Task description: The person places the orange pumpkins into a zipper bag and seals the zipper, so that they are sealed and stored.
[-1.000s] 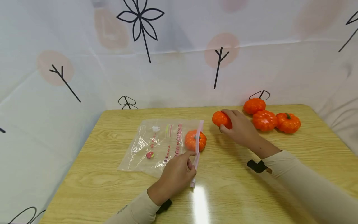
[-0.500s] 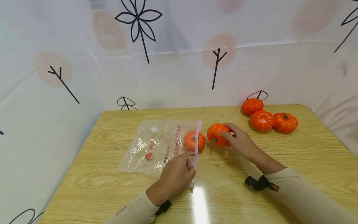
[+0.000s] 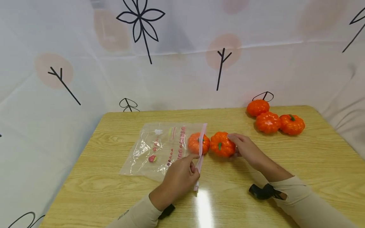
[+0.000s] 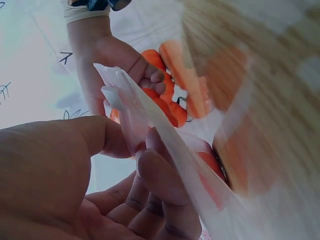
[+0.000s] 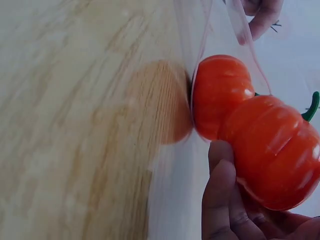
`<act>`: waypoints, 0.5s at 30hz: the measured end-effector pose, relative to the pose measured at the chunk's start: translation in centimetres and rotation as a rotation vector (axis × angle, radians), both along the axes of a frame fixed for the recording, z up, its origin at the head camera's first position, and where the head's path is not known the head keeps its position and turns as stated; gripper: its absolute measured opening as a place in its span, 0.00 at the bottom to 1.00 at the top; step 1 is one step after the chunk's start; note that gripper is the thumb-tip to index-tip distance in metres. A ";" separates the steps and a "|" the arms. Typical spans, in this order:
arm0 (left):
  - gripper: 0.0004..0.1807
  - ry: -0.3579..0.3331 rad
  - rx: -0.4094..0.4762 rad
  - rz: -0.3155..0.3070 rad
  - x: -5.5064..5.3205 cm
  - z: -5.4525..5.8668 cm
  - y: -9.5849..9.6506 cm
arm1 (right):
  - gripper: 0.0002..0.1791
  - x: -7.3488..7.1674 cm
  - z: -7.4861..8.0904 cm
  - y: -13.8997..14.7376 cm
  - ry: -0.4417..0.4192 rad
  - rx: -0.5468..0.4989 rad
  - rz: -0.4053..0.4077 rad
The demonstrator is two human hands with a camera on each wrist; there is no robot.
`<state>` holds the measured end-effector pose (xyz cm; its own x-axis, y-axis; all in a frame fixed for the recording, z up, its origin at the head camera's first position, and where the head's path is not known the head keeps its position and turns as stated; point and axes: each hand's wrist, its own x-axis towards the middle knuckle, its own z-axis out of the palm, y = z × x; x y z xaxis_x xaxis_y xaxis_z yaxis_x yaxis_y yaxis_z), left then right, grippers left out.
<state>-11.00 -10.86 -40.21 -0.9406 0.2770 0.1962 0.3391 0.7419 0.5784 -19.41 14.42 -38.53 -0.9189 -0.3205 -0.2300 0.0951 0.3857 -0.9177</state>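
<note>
A clear zip bag [image 3: 163, 144] with pink and red prints lies flat on the table, its pink zip edge toward the right. My left hand [image 3: 179, 177] pinches that edge near its lower end; thumb and finger close on the plastic in the left wrist view. One orange toy pumpkin [image 3: 194, 144] sits just within the bag's mouth, partly under the zip strip. My right hand [image 3: 247, 152] holds another toy pumpkin [image 3: 221, 144], green stem facing me, right at the opening. In the right wrist view this held pumpkin [image 5: 280, 150] appears against the bagged pumpkin [image 5: 217, 95].
Several more orange toy pumpkins [image 3: 268, 122] cluster at the table's back right. The wood-grain table [image 3: 114, 196] ends at a white printed cloth [image 3: 182, 76] behind it. Light glares off the tabletop [image 3: 203, 205] near the front.
My right hand has brought its pumpkin down and toward me to the bag's mouth, turning the stem my way. The left hand keeps its pinch on the bag edge.
</note>
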 end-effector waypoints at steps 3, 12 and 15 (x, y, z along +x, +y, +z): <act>0.22 0.012 0.002 0.002 0.0 0.0 0.0 | 0.36 0.0 -0.4 0.0 -0.036 -0.054 0.029; 0.23 0.037 -0.010 -0.005 0.1 0.0 0.3 | 0.36 0.3 -0.9 -0.1 -0.087 -0.134 0.060; 0.22 0.054 -0.032 -0.004 0.2 0.0 0.3 | 0.36 0.3 -1.1 -0.2 -0.096 -0.171 0.074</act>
